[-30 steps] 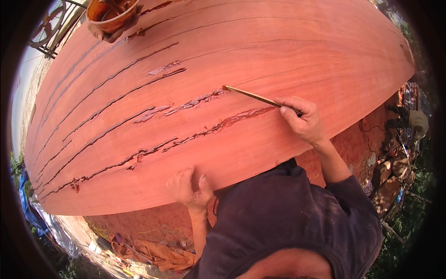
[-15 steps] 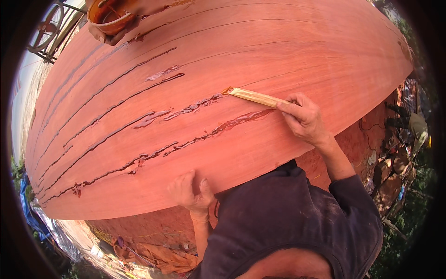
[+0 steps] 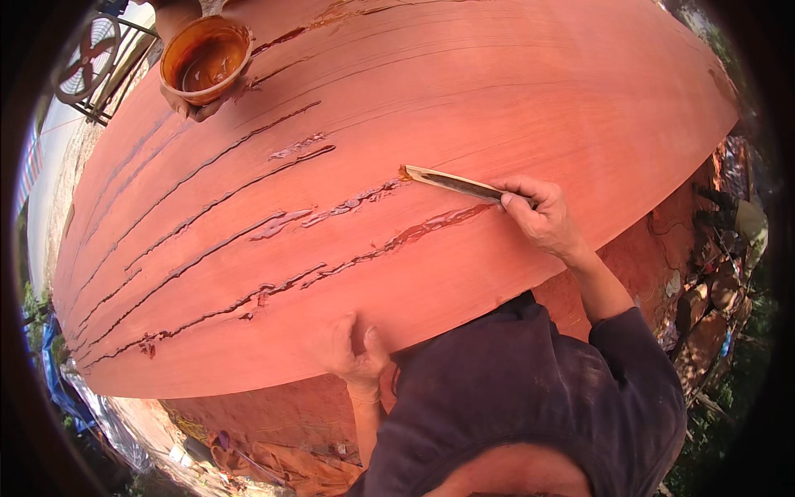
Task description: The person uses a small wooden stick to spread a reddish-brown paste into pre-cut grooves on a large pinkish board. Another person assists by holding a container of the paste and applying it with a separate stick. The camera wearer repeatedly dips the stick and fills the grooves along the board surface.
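Observation:
My right hand [image 3: 542, 217] grips a flat wooden stick [image 3: 451, 182] between thumb and fingers. A dab of orange-brown paste clings to the stick's far tip, which is at the upper right end of a glossy dark red seam [image 3: 356, 201] on a curved, reddish wooden hull [image 3: 596, 108]. Below it runs a longer seam [image 3: 286, 284] filled with similar dark paste. Near the hull's lower edge, my left hand [image 3: 356, 352] rests on the wood, holding nothing, with thumb and fingers apart.
At the upper left, a co-worker's hand [image 3: 195, 108] holds a round bowl [image 3: 207, 62] with orange-brown paste inside. Beyond it stands a fan-like wheel [image 3: 89, 56]. Reddish ground [image 3: 265, 414] and a crumpled brown cloth [image 3: 290, 464] lie below the hull; rubble [image 3: 704, 323] is at right.
The stick has rolled in my right hand, now showing a dark side. The co-worker's bowl has come lower and further into view, its inside now visible. My left hand remains on the hull.

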`<move>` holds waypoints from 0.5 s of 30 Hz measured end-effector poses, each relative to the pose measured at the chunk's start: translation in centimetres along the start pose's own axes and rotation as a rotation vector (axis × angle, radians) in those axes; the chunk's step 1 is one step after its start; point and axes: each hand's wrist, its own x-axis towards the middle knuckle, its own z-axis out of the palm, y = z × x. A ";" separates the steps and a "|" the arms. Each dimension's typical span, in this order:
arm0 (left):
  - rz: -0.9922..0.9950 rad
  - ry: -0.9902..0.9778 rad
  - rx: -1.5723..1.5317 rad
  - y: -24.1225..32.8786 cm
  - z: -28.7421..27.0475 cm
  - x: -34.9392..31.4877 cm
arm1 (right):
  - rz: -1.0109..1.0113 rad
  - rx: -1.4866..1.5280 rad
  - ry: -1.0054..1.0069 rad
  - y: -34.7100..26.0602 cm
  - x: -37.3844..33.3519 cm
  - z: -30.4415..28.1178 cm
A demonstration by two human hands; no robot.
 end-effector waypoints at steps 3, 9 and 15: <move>-0.008 0.015 0.006 0.2 -0.2 0.3 | 0.266 0.255 -0.012 -0.1 1.1 -0.5; -0.006 0.030 0.047 0.5 -0.6 0.7 | 0.587 0.501 0.081 -0.6 -0.1 -5.6; -0.031 0.007 0.036 0.6 -0.8 0.5 | 0.265 0.274 0.023 -5.4 2.1 -6.0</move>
